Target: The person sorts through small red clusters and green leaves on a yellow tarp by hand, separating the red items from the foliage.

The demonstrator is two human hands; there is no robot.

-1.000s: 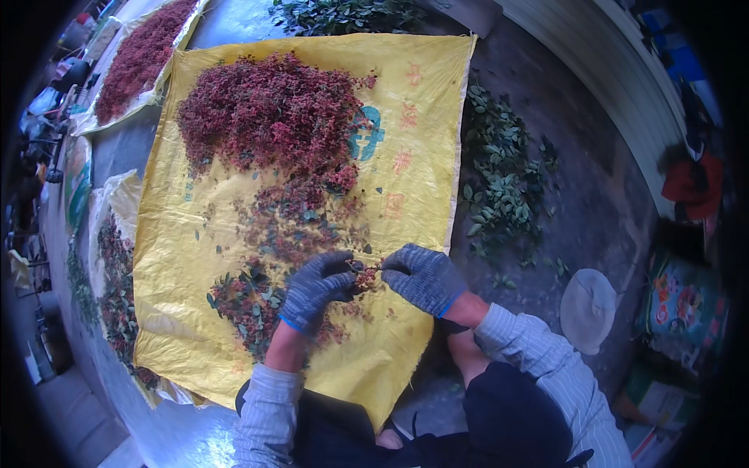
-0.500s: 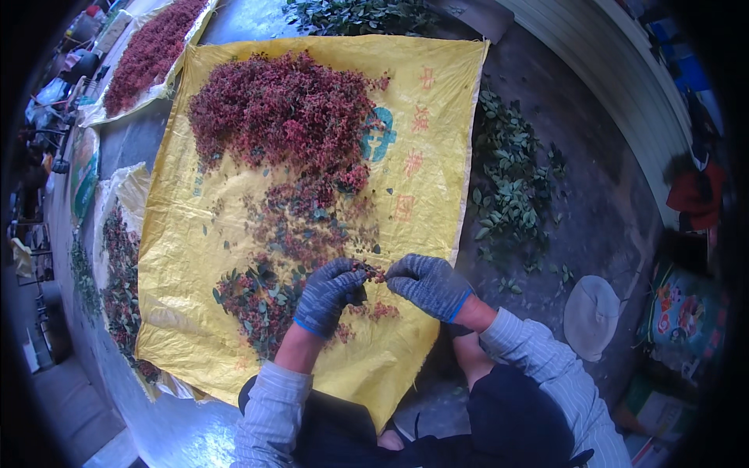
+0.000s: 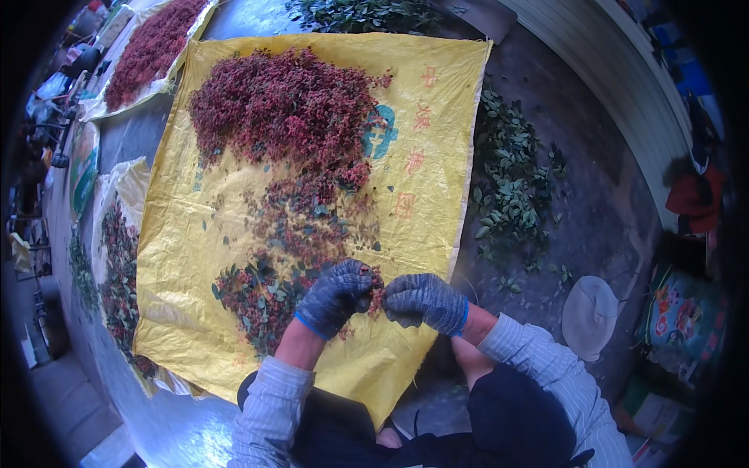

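Note:
Both my hands wear grey knitted gloves with blue cuffs and are close together above the near part of a yellow woven sheet (image 3: 187,257). My left hand (image 3: 337,296) is closed on a sprig of red berries (image 3: 376,290), which look like Sichuan peppercorns. The fingers of my right hand (image 3: 427,303) are curled together at the sprig's right side; what they pinch is hidden. Left of my left hand lies a pile of berry sprigs with green leaves (image 3: 261,304). Farther off are loose berries (image 3: 304,222) and a big heap of red berries (image 3: 285,109).
Picked green leaves (image 3: 507,179) lie on the dark floor to the right, with more leaves (image 3: 363,15) beyond the sheet. A second sheet of red berries (image 3: 152,51) is far left; leafy sprigs (image 3: 118,288) fill a sack at left. A pale round cloth-like thing (image 3: 591,318) sits at right.
My right hand has come slightly lower and its fingers have curled in more. My left hand has turned a little, and the sprig now hangs lower between the hands.

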